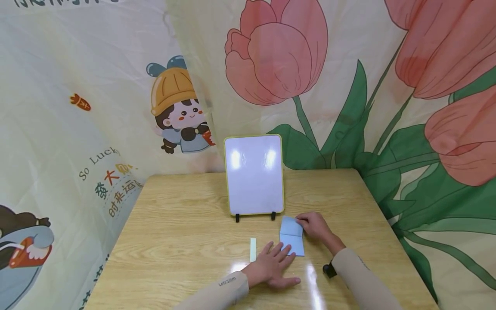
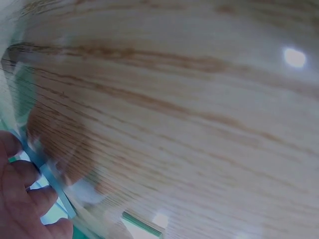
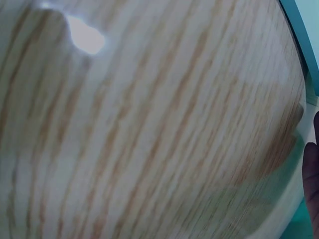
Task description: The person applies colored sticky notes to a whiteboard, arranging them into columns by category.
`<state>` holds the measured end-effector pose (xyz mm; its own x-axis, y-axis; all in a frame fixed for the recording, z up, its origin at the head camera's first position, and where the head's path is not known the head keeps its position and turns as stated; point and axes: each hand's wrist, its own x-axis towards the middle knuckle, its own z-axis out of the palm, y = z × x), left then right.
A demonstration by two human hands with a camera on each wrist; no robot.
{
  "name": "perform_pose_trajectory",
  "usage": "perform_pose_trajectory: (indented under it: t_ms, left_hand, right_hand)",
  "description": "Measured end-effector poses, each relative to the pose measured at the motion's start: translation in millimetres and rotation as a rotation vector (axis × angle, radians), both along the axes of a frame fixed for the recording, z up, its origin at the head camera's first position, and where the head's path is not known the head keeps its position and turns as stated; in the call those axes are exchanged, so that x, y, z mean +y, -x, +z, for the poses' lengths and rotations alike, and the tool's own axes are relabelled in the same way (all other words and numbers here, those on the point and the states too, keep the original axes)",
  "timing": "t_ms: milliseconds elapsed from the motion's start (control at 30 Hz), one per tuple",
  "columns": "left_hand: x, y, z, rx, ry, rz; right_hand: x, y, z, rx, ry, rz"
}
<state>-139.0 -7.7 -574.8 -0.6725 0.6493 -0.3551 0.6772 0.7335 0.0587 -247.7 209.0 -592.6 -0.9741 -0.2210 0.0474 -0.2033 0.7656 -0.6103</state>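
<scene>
The light blue paper rectangle (image 1: pixel 290 228) lies right of the pale green paper strip (image 1: pixel 253 249), its crease looking done but not folded over, with the left hand (image 1: pixel 271 265) spread wide on its near part and the right hand (image 1: pixel 315 226) pinching its far right edge.

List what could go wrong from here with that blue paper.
The blue paper could crease or tear: the left hand has its fingers on the near part while the right hand works at the far right edge, so a pull might strain it.

The green strip lies loose beside the left hand and might get brushed aside.

The whiteboard stands just behind the paper on small black feet; a forward push could nudge it.
</scene>
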Motion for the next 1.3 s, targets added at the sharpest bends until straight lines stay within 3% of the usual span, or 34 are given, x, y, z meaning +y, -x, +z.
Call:
perform_pose_trajectory:
  t_ms: [433,800,1033,1300]
  left_hand:
    - [-1.1,0.9,-4.4,0.002,0.013,-0.016]
    - [-0.2,1.8,-1.8,0.001,0.015,-0.013]
    - [-0.4,4.3,-0.4,-0.031,0.002,-0.010]
    - [-1.7,2.9,0.7,-0.052,-0.009,0.004]
  right_hand:
    - [3,1.9,-8.5,0.073,0.038,-0.027]
    - [3,2.3,-5.9,0.076,0.052,-0.076]
    - [11,5.3,-4.5,0.138,0.113,-0.088]
    - [24,7.4,4.6,0.081,0.209,-0.126]
